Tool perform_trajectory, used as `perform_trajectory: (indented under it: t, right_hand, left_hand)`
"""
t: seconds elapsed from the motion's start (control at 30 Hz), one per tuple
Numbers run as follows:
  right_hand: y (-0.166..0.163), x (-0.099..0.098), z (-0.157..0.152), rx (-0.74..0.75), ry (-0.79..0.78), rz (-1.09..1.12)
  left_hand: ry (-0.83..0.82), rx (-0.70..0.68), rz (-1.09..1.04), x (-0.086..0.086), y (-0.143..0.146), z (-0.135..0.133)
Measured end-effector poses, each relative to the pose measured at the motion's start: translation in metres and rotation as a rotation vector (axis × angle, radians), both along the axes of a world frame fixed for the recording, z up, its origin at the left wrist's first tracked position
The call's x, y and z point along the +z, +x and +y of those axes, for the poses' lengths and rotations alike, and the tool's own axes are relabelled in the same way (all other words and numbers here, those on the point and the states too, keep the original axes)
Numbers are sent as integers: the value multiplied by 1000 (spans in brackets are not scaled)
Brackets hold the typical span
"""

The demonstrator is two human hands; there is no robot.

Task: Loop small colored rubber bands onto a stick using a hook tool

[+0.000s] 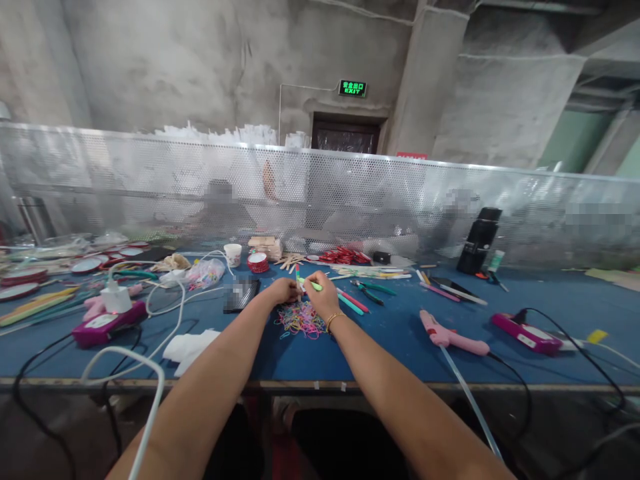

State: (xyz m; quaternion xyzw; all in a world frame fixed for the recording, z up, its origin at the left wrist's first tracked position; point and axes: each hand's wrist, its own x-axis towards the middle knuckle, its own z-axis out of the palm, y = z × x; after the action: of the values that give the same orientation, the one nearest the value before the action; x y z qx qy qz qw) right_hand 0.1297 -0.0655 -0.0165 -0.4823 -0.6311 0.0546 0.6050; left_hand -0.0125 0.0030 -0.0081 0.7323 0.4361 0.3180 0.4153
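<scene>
Both my hands meet over a loose heap of small coloured rubber bands (300, 319) on the blue table (390, 347). My left hand (283, 291) is closed around the lower end of an upright coloured craft stick (298, 274). My right hand (323, 294) is closed too, pinching a pale green stick (315, 285) that lies crosswise against the upright one. A gold bracelet (334, 319) sits on my right wrist. More coloured sticks (352, 301) lie just right of my hands.
A pink glue gun (453, 337) lies to the right, pliers (369, 289) behind my hands, a phone (241, 295) to the left. Magenta power strips (107, 325) with cables sit on both sides. A black bottle (480, 250) stands by the perforated metal screen (350, 200); people sit behind it.
</scene>
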Motion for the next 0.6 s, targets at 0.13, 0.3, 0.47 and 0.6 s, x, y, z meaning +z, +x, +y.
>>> perform_trajectory:
  t: [0.13,0.3,0.47,0.6]
  right_hand:
    - [0,0,0,-29,-5,7]
    - [-1,0,0,5,-10,-8]
    - [-3,-1,2,3,-29,20]
    - [-4,0,2,-12,-33,19]
  left_hand:
    - [-89,30,13,5,0,-3]
    - [-64,20,28,8,-1,-7]
    - [-67,32,33,8,-1,-7]
    - [-70,43,22,4,-2,-2]
